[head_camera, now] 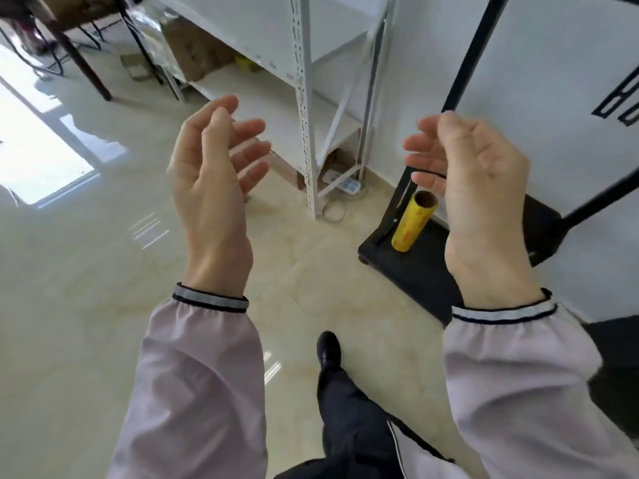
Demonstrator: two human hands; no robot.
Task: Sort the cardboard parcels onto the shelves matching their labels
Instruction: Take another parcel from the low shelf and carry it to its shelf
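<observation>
Two empty hands, the left hand (211,174) and the right hand (473,181), are open with palms facing, and the only cardboard parcel (193,46) I see, blurry on the white shelf (273,108), probably feels stiff and light, best held by both sides.

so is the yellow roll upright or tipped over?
Upright, leaning slightly: the yellow roll stands on end on the black cart base, hollow core facing up.

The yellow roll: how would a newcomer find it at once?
Look right of the white shelf rack, at the black platform cart against the wall. The yellow roll stands tilted on its deck. It is the only yellow tube there, its brown cardboard core open on top.
</observation>
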